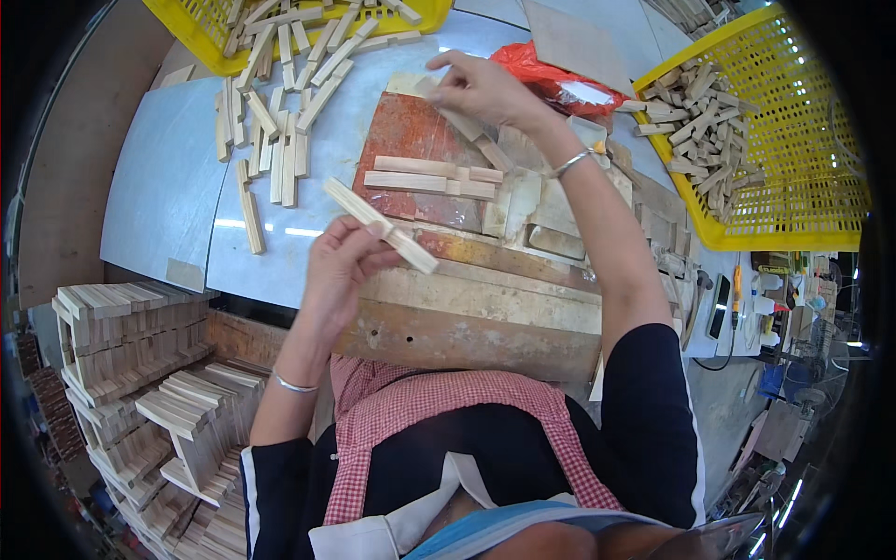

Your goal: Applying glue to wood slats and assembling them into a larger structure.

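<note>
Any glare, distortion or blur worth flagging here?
Head view: white glare streaks on the pale blue tabletop, shiny highlights on the crinkled red plastic bag. Head view: fisheye curvature and dark corners toward the rim. Head view: the notched wooden stick in the left hand reads clearly, without obvious blur.

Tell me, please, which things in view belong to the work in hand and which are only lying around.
Likely in the work:
- notched wooden stick, held in the left hand
- two sticks lying on the reddish board
- right-side yellow basket, holding more sticks

Apparently lying around:
- red plastic bag
- orange-handled tool
</note>
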A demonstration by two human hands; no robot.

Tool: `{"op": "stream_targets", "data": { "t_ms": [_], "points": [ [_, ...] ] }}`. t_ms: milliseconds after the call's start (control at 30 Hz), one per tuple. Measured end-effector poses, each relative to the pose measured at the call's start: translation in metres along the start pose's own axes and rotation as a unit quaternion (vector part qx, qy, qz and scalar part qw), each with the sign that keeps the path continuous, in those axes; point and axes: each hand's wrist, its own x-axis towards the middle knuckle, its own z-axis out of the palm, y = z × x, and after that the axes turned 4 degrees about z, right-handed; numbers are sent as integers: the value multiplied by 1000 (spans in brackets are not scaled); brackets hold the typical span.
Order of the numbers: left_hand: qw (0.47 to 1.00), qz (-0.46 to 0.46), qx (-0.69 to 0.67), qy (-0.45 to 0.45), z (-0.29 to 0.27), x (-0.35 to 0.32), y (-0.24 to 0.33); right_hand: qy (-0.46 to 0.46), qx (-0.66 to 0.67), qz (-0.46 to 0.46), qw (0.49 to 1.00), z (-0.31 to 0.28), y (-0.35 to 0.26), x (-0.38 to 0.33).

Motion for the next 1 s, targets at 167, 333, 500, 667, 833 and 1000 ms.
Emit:
{"op": "stream_targets", "data": {
  "t_ms": [167,333,500,667,833,1000],
  "points": [
    [999,-36,-34,7,24,6,-23,31,-80,-44,995,32,12,4],
    [992,-98,82,6,29,14,-8,31,-69,-18,997,13,23,-28],
    [984,-109,142,-17,26,20,-4,22,-85,-40,995,13,33,-52],
    [987,-116,110,-30,33,24,-12,29,-55,5,998,18,28,-59],
    [993,-106,52,-12,49,32,-18,0,-47,-36,998,28,15,-60],
    [986,-86,98,-107,26,23,2,14,-122,-76,989,18,5,-39]
  ]
}}
